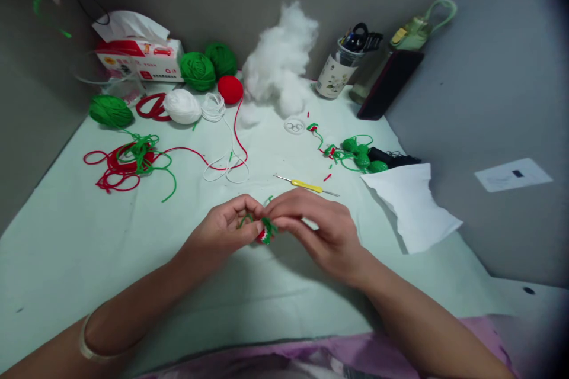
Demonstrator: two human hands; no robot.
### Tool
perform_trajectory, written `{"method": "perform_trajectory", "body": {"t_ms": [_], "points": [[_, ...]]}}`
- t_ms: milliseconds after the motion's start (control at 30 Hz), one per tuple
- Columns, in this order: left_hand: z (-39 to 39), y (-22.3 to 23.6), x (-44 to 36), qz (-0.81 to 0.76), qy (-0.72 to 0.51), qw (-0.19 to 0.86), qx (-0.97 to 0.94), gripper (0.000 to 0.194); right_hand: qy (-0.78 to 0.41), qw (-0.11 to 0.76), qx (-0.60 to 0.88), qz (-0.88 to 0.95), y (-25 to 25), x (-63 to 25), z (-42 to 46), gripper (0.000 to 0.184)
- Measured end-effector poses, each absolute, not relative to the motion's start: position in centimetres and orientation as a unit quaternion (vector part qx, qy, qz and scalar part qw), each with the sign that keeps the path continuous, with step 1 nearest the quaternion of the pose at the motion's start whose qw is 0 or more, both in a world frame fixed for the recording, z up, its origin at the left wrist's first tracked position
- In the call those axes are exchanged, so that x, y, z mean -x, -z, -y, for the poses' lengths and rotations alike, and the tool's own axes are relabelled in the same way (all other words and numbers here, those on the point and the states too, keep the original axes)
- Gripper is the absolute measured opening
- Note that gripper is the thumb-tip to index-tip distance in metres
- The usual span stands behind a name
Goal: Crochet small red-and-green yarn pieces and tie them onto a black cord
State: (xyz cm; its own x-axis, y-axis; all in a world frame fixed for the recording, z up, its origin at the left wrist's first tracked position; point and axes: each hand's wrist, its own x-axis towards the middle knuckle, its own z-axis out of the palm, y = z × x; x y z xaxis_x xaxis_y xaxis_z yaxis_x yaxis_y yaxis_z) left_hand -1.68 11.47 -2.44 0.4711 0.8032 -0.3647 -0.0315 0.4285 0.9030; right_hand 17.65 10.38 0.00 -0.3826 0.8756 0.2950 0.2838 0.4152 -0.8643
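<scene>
Between my hands is a small crocheted piece (265, 235) in red, white and green, like a tiny watermelon slice. My left hand (231, 222) pinches it from the left with thumb and fingers. From the right, my right hand (317, 225) closes its fingertips on the green yarn (269, 224) at the top of the piece. The exact grip is partly hidden by the fingers. Just beyond my hands lies a yellow-handled crochet hook (306, 185), touched by neither hand.
Yarn balls, including a red one (230, 90), stand at the back beside a tissue box (141, 59). White stuffing (284, 62) is heaped at the back middle. Rightward are small crocheted pieces (331, 151), a torn paper (413, 207), a pen cup (335, 71) and a phone (391, 84). Tangled yarn (133, 160) lies left.
</scene>
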Motion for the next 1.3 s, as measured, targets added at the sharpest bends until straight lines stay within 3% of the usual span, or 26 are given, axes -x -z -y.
{"method": "perform_trajectory", "body": {"t_ms": [100, 167, 367, 600, 667, 767, 933, 1300], "points": [[-11.4, 2.6, 1.8, -0.427, -0.28, 0.731, -0.453, 0.009, -0.56, 0.425, 0.391, 0.594, -0.9, -17.7, -10.5, 0.016], [-11.4, 2.7, 1.9, -0.424, -0.278, 0.739, -0.444, 0.008, -0.61, 0.448, 0.386, 0.528, -1.5, -18.3, -11.0, 0.018], [-11.6, 2.7, 2.0, -0.422, -0.271, 0.75, -0.431, 0.006, -0.499, 0.628, 0.419, 0.426, -3.8, -24.3, -13.7, 0.017], [-11.5, 3.1, 2.1, -0.392, -0.257, 0.775, -0.423, 0.006, -0.415, 0.685, 0.443, 0.402, -3.6, -27.7, -15.1, 0.012], [-11.6, 3.2, 2.3, -0.396, -0.259, 0.773, -0.423, 0.009, -0.417, 0.661, 0.444, 0.438, -2.9, -26.1, -14.8, 0.005], [-11.8, 3.2, 2.4, -0.387, -0.273, 0.769, -0.429, 0.015, -0.417, 0.537, 0.467, 0.565, -2.0, -23.2, -13.6, 0.005], [-11.8, 3.1, 2.4, -0.366, -0.293, 0.777, -0.421, 0.013, -0.291, 0.385, 0.416, 0.771, -1.0, -20.3, -12.0, 0.011], [-11.7, 3.4, 2.8, -0.366, -0.289, 0.767, -0.44, 0.009, -0.221, 0.331, 0.377, 0.836, 0.0, -20.1, -11.8, 0.018]]}}
